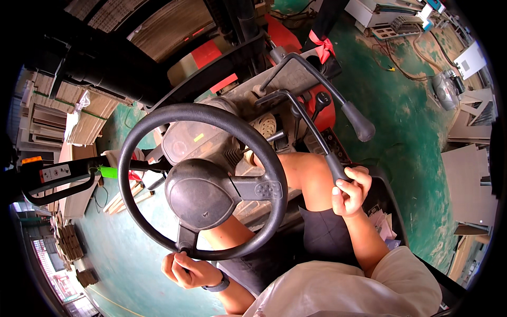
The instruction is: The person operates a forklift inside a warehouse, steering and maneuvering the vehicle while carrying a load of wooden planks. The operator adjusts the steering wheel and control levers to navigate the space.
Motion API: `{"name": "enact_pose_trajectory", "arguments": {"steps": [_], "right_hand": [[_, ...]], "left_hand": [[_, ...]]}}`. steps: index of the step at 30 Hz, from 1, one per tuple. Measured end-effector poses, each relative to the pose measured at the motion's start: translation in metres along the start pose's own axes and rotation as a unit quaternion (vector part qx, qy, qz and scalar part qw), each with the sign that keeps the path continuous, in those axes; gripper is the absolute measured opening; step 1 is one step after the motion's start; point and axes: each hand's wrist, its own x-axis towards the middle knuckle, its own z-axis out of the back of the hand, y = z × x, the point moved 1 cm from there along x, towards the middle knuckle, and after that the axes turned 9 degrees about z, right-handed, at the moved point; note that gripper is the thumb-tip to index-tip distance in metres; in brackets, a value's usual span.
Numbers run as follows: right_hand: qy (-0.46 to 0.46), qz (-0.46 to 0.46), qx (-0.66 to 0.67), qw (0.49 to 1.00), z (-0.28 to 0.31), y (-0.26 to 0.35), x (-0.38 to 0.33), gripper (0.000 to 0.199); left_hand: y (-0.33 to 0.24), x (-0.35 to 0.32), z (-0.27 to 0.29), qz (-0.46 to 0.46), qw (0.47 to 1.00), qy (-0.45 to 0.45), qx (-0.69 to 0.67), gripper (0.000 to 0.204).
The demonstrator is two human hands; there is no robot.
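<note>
I sit at the controls of what looks like a forklift. A black steering wheel (199, 191) fills the middle of the view. At the lower part of its rim, my left hand (191, 270) is closed, with thumb and fingers on the wheel where a small knob seems to sit, mostly hidden. My right hand (353, 191) wraps its fingers round the dark grip of a bent lever (316, 132). Beside it, a second bent lever (359, 121) with a similar grip stands untouched. Between the levers and the wheel is a smaller black-knobbed lever (321, 101).
Black mast parts (100, 74) stand ahead, with stacked boards (174, 29) beyond. A black grab handle (63, 182) with a green tag is at left. Wooden strips (127, 199) lie on the green floor (393, 158). At right are a motor-like machine (447, 90), cables and panels (470, 182).
</note>
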Motion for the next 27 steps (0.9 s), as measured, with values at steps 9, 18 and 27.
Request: {"name": "enact_pose_trajectory", "arguments": {"steps": [9, 18, 27], "right_hand": [[0.017, -0.004, 0.009, 1.0, 0.001, -0.001, -0.004, 0.022], [0.019, -0.008, 0.002, 1.0, 0.0, 0.0, -0.007, 0.022], [0.001, -0.009, -0.001, 1.0, -0.004, 0.0, -0.007, 0.024]], "left_hand": [[0.002, -0.001, -0.001, 0.0, 1.0, -0.004, 0.006, 0.03], [-0.004, -0.003, -0.003, 0.027, 0.999, -0.013, 0.015, 0.033], [0.007, -0.005, -0.001, 0.015, 1.0, -0.016, 0.02, 0.031]]}}
